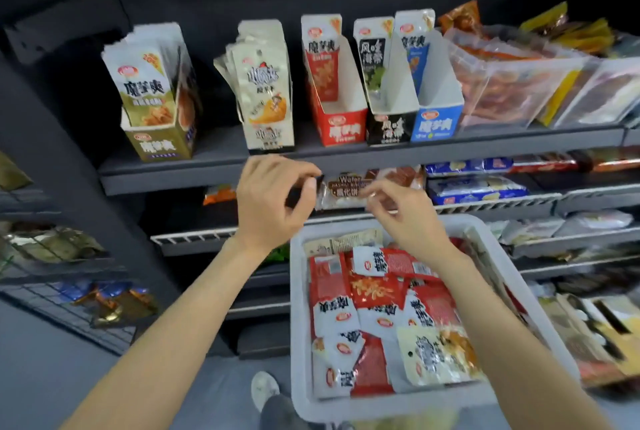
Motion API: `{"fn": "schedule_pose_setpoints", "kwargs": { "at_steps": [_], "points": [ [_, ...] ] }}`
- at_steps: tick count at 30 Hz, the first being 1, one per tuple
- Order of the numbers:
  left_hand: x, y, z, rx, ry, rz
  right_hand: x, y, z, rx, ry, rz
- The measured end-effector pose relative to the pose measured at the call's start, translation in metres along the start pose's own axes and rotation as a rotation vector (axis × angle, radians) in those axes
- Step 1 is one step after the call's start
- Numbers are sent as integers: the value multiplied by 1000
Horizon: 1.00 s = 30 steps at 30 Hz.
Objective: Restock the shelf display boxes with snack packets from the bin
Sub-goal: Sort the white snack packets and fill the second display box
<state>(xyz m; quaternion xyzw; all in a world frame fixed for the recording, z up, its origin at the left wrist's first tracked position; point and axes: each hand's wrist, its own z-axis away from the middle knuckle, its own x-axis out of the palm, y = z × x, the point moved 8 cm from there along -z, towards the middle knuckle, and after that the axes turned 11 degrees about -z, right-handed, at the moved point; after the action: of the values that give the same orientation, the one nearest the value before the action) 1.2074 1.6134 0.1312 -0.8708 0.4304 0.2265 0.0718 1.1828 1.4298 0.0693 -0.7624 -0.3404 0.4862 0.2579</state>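
Note:
A white plastic bin (298, 325) sits low at centre right, full of several red and white snack packets (374, 294). On the grey shelf (221, 159) above stand display boxes: an olive one (162, 145) and a cream one (270, 138), both full, then a red one (343, 128), a black one (389, 130) and a blue one (434, 124), each nearly empty. My left hand (273, 201) hovers below the shelf edge, fingers loosely curled, holding nothing. My right hand (405, 218) hangs over the bin's far rim, fingers apart and empty.
Clear tubs of orange packets (502, 76) fill the shelf's right side. Wafer packs (349, 187) and blue biscuit packs (474, 190) lie on the lower shelf behind my hands. Wire racks with wrapped goods (55, 246) stand at left. A shoe (265, 388) shows on the floor.

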Motion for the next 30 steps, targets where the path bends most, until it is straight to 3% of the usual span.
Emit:
{"fn": "schedule_pose_setpoints", "kwargs": {
  "at_steps": [5,7,12,15,19,23,27,30],
  "points": [
    [80,25,70,-116,-774,65,-5,78,72,292,-264,222],
    [100,29,102,-165,-935,14,-14,97,96,341,-285,288],
    [119,15,126,-302,-907,-153,-16,106,140,318,-416,278],
    [129,9,129,-285,-926,-199,-4,102,162,339,-592,161],
    [134,14,125,-252,-897,-196,2,103,174,354,-649,122],
    [136,18,125,-207,-885,-223,3,105,161,334,-597,227],
    [140,19,131,-210,-907,-219,-12,113,140,493,-381,180],
    [143,18,131,-211,-913,-260,-18,114,130,487,-232,175]
  ]
}}
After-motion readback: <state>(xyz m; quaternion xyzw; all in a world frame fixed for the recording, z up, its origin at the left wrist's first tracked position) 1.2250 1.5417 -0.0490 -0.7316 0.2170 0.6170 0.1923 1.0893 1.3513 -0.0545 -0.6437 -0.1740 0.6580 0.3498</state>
